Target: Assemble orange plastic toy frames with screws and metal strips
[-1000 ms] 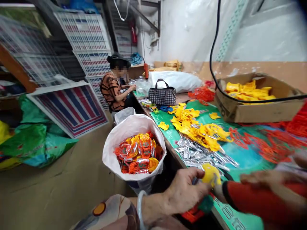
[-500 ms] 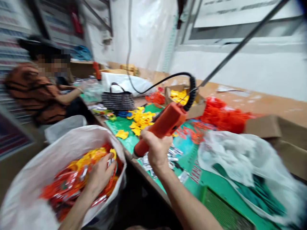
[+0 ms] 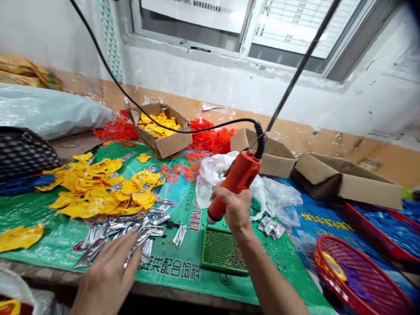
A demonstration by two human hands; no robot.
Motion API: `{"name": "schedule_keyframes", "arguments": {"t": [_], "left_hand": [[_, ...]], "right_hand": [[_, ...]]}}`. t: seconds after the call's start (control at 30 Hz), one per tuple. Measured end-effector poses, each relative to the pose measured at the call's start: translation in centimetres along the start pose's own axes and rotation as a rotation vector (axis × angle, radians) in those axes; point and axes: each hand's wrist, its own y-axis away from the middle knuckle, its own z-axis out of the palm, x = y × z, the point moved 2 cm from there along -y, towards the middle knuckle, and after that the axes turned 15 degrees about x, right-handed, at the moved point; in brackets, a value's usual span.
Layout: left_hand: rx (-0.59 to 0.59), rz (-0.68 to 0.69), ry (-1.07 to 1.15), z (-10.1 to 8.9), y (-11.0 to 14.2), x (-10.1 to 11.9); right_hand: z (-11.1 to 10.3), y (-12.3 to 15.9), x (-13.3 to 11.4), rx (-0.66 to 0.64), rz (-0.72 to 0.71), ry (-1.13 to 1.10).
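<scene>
My right hand is wrapped round an orange electric screwdriver, its dark tip tilted down to the left above a green mesh tray. A coiled black cord runs from its top end. My left hand reaches over the table's front edge with fingers stretched and thumb apart, at the near side of a pile of silver strip-like metal pieces. Its fingertips overlap the pile; whether they touch it I cannot tell. Behind that pile lies a heap of flat yellow plastic pieces. The tray holds many tiny parts.
A cardboard box of yellow pieces stands at the back beside red-orange stringy pieces. White plastic bags and cardboard boxes lie to the right. A red basket is at the right front, a checked bag at the left.
The view has turned right. My left hand has come out of the white sack of red and yellow pieces and is now over the silver pieces. My right hand still holds the screwdriver.
</scene>
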Motion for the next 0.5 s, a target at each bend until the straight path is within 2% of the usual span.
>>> {"name": "schedule_keyframes", "arguments": {"t": [0.07, 0.13, 0.17, 0.27, 0.3, 0.4, 0.5], "left_hand": [[-0.071, 0.073, -0.077, 1.3, -3.3, 3.1], [-0.214, 0.062, -0.26, 2.4, -6.5, 4.2], [-0.3, 0.018, -0.359, 2.9, -7.9, 4.1], [-0.35, -0.057, -0.472, 4.0, -11.1, 2.6], [-0.374, -0.081, -0.493, 4.4, -11.7, 1.9], [-0.449, -0.12, -0.5, 5.3, -12.4, 0.4], [-0.484, -0.07, -0.448, 5.6, -12.3, -0.1]], "right_hand": [[-2.5, -2.0, -0.1, 0.098, -0.02, 0.066], [-4.8, -3.8, -0.2, 0.193, -0.03, 0.138], [-5.8, -4.5, -0.1, 0.241, -0.035, 0.159], [-8.2, -6.5, 0.5, 0.319, -0.04, 0.226], [-8.8, -6.9, 0.6, 0.363, -0.073, 0.351], [-9.9, -7.8, 1.1, 0.348, -0.053, 0.455], [-10.1, -7.9, 1.4, 0.296, -0.035, 0.503]]}}
